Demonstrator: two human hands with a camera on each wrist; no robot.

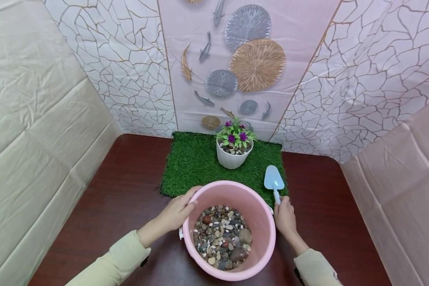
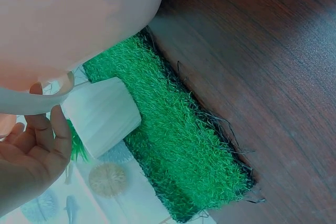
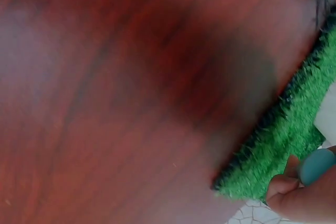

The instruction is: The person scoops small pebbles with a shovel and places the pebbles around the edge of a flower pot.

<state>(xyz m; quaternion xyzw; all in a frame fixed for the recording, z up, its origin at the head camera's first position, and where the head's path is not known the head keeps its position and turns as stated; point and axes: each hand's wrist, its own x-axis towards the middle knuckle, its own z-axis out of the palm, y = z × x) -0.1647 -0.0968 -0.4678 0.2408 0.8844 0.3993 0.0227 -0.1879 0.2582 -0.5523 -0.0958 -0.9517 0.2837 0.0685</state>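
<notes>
A pink bucket [image 1: 261,234] with pebbles [image 1: 219,238] in its bottom stands at the front of the table. My left hand [image 1: 180,210] grips its rim on the left side, and the left wrist view shows the fingers [image 2: 44,135] curled at that rim. Beside the bucket's right side, my right hand [image 1: 285,216] holds a light blue trowel [image 1: 273,178] by the handle. The trowel's blade points away from me, over the right part of the grass mat, and carries nothing visible. In the right wrist view only the handle end [image 3: 316,165] shows in the hand.
A white pot [image 1: 232,159] with purple flowers and pebbles stands on the green artificial grass mat [image 1: 193,167] behind the bucket. The dark red wooden table [image 1: 128,178] runs back to a patterned wall covering [image 1: 139,71]. Beige covers [image 1: 28,119] hang at both sides.
</notes>
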